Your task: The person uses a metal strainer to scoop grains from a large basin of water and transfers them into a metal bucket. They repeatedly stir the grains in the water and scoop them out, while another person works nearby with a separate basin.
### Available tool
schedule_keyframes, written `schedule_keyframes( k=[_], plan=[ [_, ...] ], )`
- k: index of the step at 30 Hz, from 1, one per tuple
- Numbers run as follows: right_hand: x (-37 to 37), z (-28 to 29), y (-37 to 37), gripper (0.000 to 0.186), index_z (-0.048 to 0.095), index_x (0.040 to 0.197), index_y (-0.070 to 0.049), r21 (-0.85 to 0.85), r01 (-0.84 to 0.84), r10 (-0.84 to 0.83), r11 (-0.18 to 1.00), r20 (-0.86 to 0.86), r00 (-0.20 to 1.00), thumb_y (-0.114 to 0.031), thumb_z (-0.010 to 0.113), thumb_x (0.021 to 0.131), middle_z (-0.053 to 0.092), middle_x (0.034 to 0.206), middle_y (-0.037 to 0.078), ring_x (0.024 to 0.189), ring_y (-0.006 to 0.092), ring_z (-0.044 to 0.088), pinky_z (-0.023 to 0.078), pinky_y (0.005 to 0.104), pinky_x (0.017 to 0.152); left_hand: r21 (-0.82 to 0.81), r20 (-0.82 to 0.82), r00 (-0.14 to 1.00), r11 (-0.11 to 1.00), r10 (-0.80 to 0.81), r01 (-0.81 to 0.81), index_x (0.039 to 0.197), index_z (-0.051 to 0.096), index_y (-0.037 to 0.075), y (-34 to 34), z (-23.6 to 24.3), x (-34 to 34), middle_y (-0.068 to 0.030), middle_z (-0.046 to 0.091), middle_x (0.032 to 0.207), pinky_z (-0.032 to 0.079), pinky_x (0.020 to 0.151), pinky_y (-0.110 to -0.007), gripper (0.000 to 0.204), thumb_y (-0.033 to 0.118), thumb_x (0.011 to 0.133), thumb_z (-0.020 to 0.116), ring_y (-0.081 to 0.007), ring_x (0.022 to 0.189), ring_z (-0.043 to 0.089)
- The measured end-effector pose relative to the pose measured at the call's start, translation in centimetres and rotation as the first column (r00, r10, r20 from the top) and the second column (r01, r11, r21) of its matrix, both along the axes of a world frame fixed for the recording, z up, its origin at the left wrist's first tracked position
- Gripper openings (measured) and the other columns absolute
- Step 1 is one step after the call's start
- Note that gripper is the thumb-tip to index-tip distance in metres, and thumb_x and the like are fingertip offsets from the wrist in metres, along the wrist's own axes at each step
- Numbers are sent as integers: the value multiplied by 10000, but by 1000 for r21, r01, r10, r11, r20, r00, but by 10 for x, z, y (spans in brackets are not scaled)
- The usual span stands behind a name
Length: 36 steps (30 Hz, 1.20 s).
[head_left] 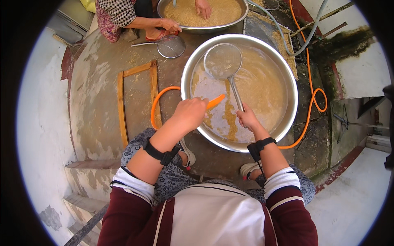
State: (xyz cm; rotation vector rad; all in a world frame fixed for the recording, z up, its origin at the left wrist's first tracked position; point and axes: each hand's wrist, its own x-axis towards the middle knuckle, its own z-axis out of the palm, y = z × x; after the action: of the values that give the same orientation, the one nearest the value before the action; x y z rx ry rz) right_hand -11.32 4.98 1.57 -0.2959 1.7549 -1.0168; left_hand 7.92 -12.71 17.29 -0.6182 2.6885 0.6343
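A large round metal basin (292, 96) stands on the floor before me, holding cloudy water with tan grain (262, 88) showing in it. Over its left rim, my left hand (191, 113) is closed around an orange hose (216, 101), whose end points to the right above the water. My right hand (247, 117) grips the handle of a round mesh skimmer (223, 61) over the middle of the basin. The skimmer's head lies toward the far side; whether it touches the water I cannot tell.
At the far side a person's hand (202, 8) rests in a second metal basin (213, 29) of grain; their other hand (170, 25) is at its rim. Another skimmer (171, 46) and a wooden frame (122, 106) lie at left. A grey hose (277, 26) runs at right.
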Motion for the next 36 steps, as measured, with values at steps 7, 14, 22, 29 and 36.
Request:
schedule_keyframes(
  k=[7,14,22,29,36],
  plan=[
    [6,23,66,589,337,1506,-120,-24,-187,188,982,226,956,-75,546,958,459,623,-31,443,74,422,365,247,400,-25,33,999,1000,-12,13,1250,597,58,-1,7,0,-208,677,992,517,840,-478,418,196,869,700,-375,989,655],
    [38,62,141,509,387,1444,-117,1,-10,7,1000,633,774,-87,568,969,464,690,-28,440,44,401,335,200,383,73,-91,992,994,88,-82,1197,639,52,-18,24,-2,-216,681,1055,493,886,-474,331,185,895,664,-375,1033,641],
    [91,113,230,454,402,1450,-110,59,289,-217,955,804,553,-102,512,1010,417,690,-44,455,13,349,285,164,371,57,-169,978,992,123,-115,1261,628,83,-29,31,-2,-227,681,1056,487,888,-475,388,166,885,674,-395,1026,638],
    [103,131,276,400,451,1397,-83,111,563,-395,819,822,411,-104,518,1004,433,711,-30,468,24,364,307,167,388,43,-100,989,993,110,-107,1307,594,57,-23,38,-6,-237,679,1049,488,869,-447,440,154,886,679,-390,995,650],
    [83,114,259,209,521,1209,-87,94,656,-492,749,743,454,-108,530,1001,479,718,-14,487,38,399,331,180,392,28,-62,995,997,80,-78,1329,578,36,-24,35,-8,-236,680,1081,490,880,-438,462,142,891,680,-386,1002,652]
  ],
)
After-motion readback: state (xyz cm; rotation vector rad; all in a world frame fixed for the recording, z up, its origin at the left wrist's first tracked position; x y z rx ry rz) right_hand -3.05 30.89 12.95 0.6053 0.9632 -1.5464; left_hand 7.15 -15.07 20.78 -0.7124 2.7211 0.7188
